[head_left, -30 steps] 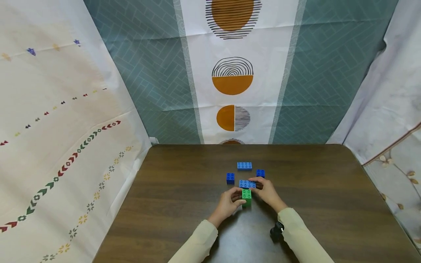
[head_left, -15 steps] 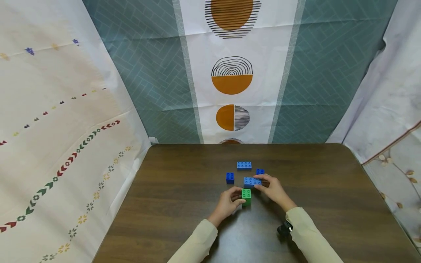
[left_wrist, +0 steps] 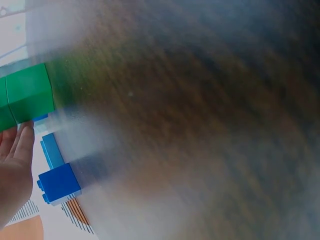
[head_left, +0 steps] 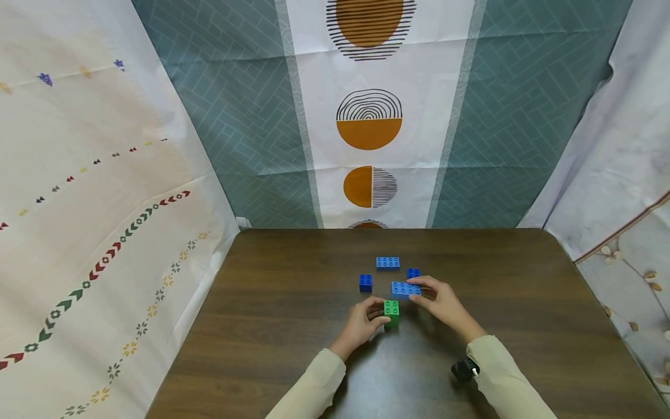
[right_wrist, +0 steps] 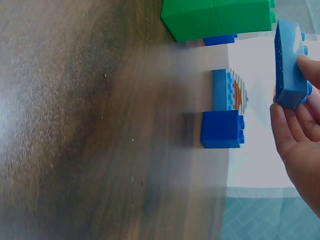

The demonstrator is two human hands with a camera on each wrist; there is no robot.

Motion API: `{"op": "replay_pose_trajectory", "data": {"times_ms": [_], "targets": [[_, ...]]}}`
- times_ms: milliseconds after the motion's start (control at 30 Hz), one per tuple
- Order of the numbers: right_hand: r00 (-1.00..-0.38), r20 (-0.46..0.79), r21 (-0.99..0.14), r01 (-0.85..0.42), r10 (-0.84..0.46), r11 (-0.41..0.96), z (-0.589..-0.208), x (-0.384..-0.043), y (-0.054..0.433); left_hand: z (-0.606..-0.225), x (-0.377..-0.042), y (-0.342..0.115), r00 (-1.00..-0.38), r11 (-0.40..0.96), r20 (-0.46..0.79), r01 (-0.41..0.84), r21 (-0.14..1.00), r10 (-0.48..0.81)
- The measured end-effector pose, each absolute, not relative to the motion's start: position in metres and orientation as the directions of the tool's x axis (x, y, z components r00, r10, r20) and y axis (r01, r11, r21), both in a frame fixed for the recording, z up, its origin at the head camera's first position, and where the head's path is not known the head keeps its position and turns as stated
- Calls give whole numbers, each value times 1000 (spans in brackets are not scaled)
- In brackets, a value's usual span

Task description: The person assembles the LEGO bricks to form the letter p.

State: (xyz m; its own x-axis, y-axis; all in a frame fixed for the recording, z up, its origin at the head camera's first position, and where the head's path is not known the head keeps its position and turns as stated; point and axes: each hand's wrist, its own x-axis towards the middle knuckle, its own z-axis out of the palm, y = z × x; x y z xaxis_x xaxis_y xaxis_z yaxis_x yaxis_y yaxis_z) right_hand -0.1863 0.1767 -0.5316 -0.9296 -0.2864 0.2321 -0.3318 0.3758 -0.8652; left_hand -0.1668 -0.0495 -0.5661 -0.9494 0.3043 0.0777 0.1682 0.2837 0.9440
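My left hand (head_left: 361, 325) grips a stack of two green toy building bricks (head_left: 391, 314), which stands on the table. In the left wrist view its fingers lie along the side of the green stack (left_wrist: 29, 95), and a seam shows between the two bricks. My right hand (head_left: 442, 302) pinches a long light blue brick (head_left: 404, 290) by its right end, behind and right of the green stack. The right wrist view shows that light blue brick (right_wrist: 291, 65) held up off the table, its hollow underside partly visible, thumb on one side and fingers on the other.
Behind the hands, another light blue brick (head_left: 388, 263) lies on the brown wooden table (head_left: 262, 314). Small dark blue bricks stand nearby: one on the left (head_left: 365, 283), one (head_left: 413, 273) partly behind my right fingers. Patterned cloths (head_left: 251, 116) hang around the table.
My right hand has moved right with the light blue brick, away from above the back of the green stack. My left hand keeps its hold on the stack.
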Motion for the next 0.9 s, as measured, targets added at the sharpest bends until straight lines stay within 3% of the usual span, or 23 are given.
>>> {"op": "replay_pose_trajectory", "data": {"times_ms": [900], "targets": [[-880,192,-874,-354,-435,332,-491,-154,160,-564,-166,-52,-943,269,84,176,947,321]]}}
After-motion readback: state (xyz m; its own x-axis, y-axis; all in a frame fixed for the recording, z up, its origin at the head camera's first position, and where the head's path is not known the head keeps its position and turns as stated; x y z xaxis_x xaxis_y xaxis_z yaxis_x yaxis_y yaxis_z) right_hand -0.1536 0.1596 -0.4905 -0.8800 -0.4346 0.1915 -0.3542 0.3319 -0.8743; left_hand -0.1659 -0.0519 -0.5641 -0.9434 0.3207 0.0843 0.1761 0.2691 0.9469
